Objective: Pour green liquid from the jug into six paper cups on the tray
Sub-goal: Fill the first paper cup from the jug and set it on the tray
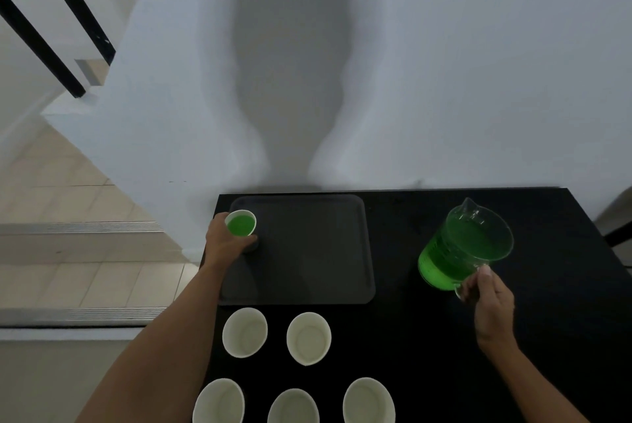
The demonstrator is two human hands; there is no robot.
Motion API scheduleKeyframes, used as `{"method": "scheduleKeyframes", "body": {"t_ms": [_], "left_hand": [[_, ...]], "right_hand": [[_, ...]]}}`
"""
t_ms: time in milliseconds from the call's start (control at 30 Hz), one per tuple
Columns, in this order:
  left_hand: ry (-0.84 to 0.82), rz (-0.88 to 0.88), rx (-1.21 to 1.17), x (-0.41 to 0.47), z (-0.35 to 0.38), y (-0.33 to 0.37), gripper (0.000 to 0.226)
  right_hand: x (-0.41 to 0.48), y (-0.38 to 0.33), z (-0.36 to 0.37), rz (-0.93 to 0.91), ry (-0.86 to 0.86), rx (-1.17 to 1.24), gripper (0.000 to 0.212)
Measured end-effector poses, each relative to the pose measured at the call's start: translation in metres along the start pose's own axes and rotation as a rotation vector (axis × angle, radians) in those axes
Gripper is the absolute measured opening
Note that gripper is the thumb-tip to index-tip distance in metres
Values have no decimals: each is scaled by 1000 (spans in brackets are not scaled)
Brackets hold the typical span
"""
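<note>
A dark grey tray (307, 251) lies on the black table (427, 337). At its far left corner stands a paper cup (241, 223) filled with green liquid, and my left hand (227, 241) grips it round the side. To the right of the tray a clear jug (461, 245) of green liquid stands upright on the table. My right hand (492, 296) holds its handle. Several empty white paper cups sit on the table in front of the tray, among them one cup (245, 332), a second (308, 338) and a third (368, 400).
A white wall rises right behind the table's far edge. Left of the table the floor drops into steps (75, 227) with ribbed edges. Black railing bars (51, 22) cross the top left corner.
</note>
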State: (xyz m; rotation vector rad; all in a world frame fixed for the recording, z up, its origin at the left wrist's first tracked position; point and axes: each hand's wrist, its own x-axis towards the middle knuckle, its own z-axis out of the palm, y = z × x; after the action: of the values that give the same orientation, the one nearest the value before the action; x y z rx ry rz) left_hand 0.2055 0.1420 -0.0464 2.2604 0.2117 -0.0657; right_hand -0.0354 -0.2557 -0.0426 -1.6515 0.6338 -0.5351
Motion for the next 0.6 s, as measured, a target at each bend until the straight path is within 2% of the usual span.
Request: {"method": "scheduleKeyframes", "body": {"t_ms": [133, 300, 467, 600], "left_hand": [[-33, -16, -19, 2, 0, -3, 74], [-72, -44, -70, 1, -6, -5, 105], [130, -97, -258, -21, -24, -1, 81], [239, -5, -340, -57, -42, 20, 63]], "right_hand": [[1, 1, 0, 10, 3, -16, 43], [0, -1, -1, -2, 1, -34, 46], [-1, -4, -1, -3, -6, -50, 47], [-3, -9, -7, -3, -27, -64, 50]]}}
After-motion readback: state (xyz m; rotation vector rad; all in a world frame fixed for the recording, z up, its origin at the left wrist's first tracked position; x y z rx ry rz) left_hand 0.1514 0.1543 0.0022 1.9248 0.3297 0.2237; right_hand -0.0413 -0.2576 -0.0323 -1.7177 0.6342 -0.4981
